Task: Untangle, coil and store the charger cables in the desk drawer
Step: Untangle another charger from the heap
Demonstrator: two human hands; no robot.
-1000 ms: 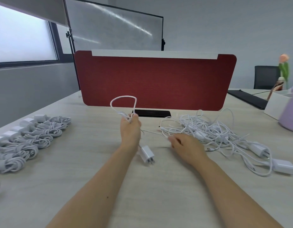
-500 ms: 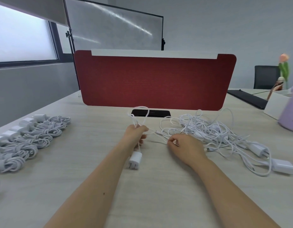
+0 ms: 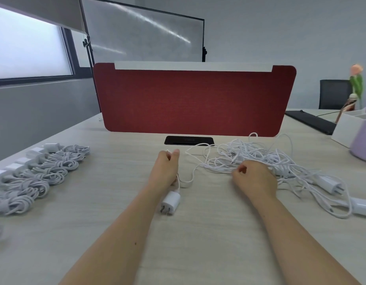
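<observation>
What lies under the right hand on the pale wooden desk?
The near edge of the tangled pile of white charger cables runs beneath the right hand. Its curled fingers hide whether they pinch a strand.

Just beyond the grip, black port (image 3: pixel 189 140) lying flat; behind that, red divider (image 3: pixel 194 99), upright. Far right of the grip: purple tub (image 3: pixel 362 140), white box (image 3: pixel 345 129) beside it, flower (image 3: pixel 356 79) behind, black mat (image 3: pixel 313 121) and chair (image 3: pixel 333 93) further back. Up and left: window (image 3: pixel 28 44), grey panel (image 3: pixel 143 36) on stand (image 3: pixel 89 52).
</observation>
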